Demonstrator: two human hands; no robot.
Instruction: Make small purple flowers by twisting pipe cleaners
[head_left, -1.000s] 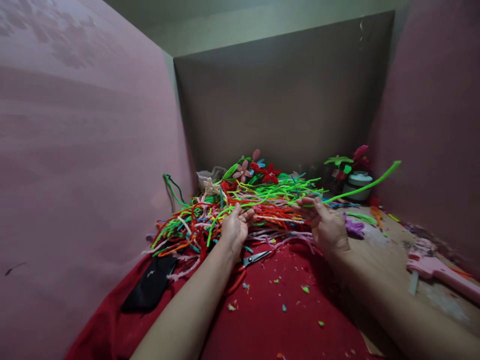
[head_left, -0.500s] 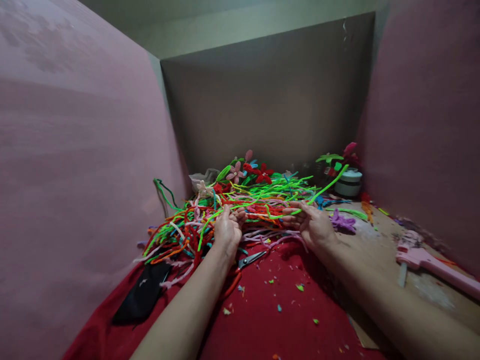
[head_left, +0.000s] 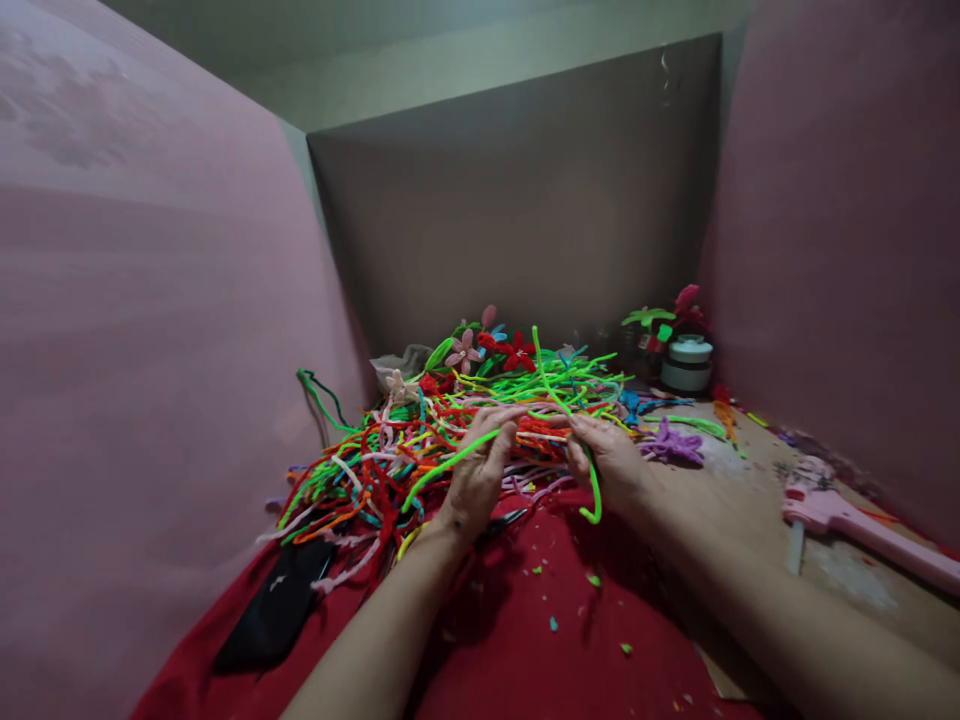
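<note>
My left hand (head_left: 480, 468) is closed on a bright green pipe cleaner (head_left: 448, 466), whose free end points down to the left. Facing it, my right hand (head_left: 606, 458) pinches bright green pipe cleaner too, with one end rising above the fingers and a hooked end hanging below them. Whether both hands hold one piece cannot be made out. Behind and under the hands spreads a heap of coloured pipe cleaners (head_left: 352, 480). Scissors (head_left: 506, 521) lie on the red cloth (head_left: 525, 640), partly hidden by my left hand.
A black phone (head_left: 274, 605) lies at the left. Fuzzy flowers (head_left: 517, 352) stand behind the heap. On the right are a purple flower (head_left: 675, 443), a lidded container (head_left: 687, 363) and a pink glue gun (head_left: 840, 512). Pink walls flank both sides.
Both hands have turned inward and closed on the green pipe cleaner, which now bends upward and downward at my right hand. The view has shifted slightly.
</note>
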